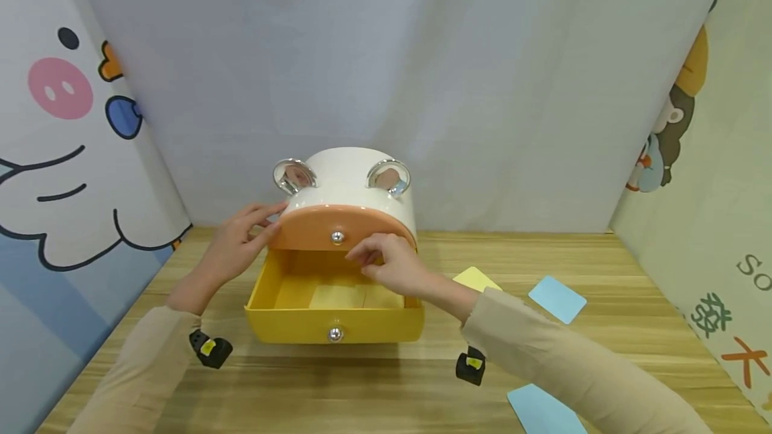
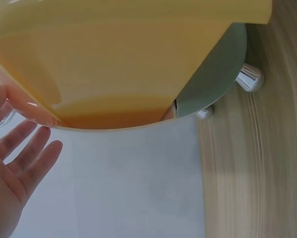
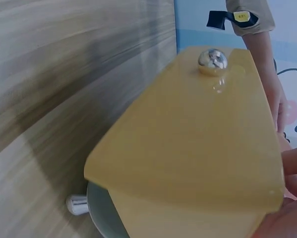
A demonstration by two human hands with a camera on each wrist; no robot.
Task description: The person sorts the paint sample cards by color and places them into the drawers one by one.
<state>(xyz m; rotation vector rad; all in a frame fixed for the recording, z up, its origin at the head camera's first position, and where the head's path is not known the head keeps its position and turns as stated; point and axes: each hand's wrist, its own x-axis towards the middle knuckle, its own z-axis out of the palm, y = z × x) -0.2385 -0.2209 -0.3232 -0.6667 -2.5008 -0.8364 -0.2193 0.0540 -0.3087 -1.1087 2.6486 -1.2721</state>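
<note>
A white box with two silver ears has an orange upper drawer, pushed in, and a yellow lower drawer, pulled out. Each drawer has a round silver knob. Pale yellow cards lie flat inside the lower drawer. My left hand rests with extended fingertips at the box's left side, beside the orange front; the left wrist view shows these fingers spread. Over the right part of the yellow drawer hovers my right hand, fingers loosely bent, no object showing in it.
To the right on the wooden table lie a yellow card and a blue card. Another blue card lies nearer, partly under the right sleeve. Short silver feet hold the box up. A pale curtain hangs behind it.
</note>
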